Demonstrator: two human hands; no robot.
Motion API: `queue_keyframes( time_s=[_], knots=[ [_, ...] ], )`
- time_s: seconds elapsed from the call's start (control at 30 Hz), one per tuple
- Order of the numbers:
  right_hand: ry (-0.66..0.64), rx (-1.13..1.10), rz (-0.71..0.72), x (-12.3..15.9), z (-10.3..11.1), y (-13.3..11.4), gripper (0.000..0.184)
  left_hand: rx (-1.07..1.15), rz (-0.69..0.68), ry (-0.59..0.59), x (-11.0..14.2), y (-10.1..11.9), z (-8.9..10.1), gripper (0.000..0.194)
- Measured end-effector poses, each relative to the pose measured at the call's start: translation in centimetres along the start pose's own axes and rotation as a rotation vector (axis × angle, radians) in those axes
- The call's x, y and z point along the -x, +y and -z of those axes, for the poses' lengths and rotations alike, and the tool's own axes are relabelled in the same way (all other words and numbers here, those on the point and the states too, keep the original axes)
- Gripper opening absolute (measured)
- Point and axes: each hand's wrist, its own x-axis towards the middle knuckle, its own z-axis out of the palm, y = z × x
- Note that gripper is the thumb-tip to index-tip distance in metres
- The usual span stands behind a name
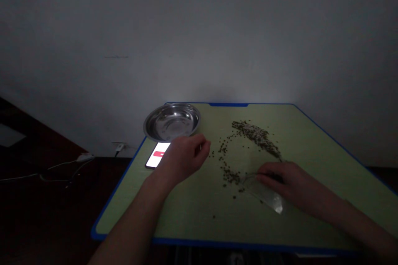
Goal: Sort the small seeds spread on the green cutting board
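My right hand (278,178) pinches the edge of a clear plastic bag (265,196), which lies slanted toward me on the table. Past the bag, a long pile of small dark and pale beans or grains (256,136) stretches away from my fingers. A thin curved trail of dark ones leads to a small heap (231,176) beside the bag's left end. My left hand (188,155) is closed above the table, left of the trail. Its thumb and fingers press together, and anything between them is too small or hidden to make out.
A shiny metal bowl (172,122) stands at the table's far left corner. In front of it lies a phone (157,155) with a lit screen, partly behind my left hand. The pale green table (186,223) has a blue rim, and a wall rises behind it. Cables (62,165) run at the left.
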Motion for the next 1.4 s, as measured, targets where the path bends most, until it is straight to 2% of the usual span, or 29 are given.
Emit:
queue_keyframes(
  time_s=[0.4,0.7,0.9,1.4],
  knots=[
    [-0.015,0.006,-0.007,0.3,-0.8,-0.4,0.031,0.018,0.022,-0.025,0.1,0.3,0.2,0.03],
    [0.005,0.014,-0.014,1.3,-0.5,0.0,0.033,0.007,0.019,-0.032,0.2,0.1,0.0,0.029],
    [-0.026,-0.025,-0.022,1.6,-0.8,-0.2,0.033,0.011,0.026,-0.05,0.1,0.2,0.1,0.029],
    [0.042,0.005,0.028,1.6,-1.2,-0.6,0.033,0.004,0.029,-0.048,0.0,0.2,0.0,0.03]
  ],
)
